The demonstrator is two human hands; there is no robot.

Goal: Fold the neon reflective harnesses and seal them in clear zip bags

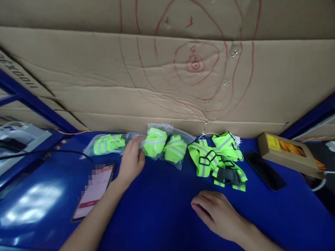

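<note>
My left hand (131, 159) reaches forward over the blue table (166, 218), its fingers resting on a clear bag with a folded neon-yellow reflective strap (154, 141). A second bagged strap (174, 149) lies right beside it, and a third (107, 143) lies to the left. Loose, unbagged neon straps with black buckles (219, 160) are piled to the right. My right hand (215, 211) rests palm down on the table below that pile, fingers loosely curled, holding nothing.
A lit phone (94, 190) lies by my left forearm and a dark phone (264, 170) right of the straps. A cardboard box with a window (291, 154) stands at the right. Cardboard sheets marked with red circles (195, 63) form the back wall.
</note>
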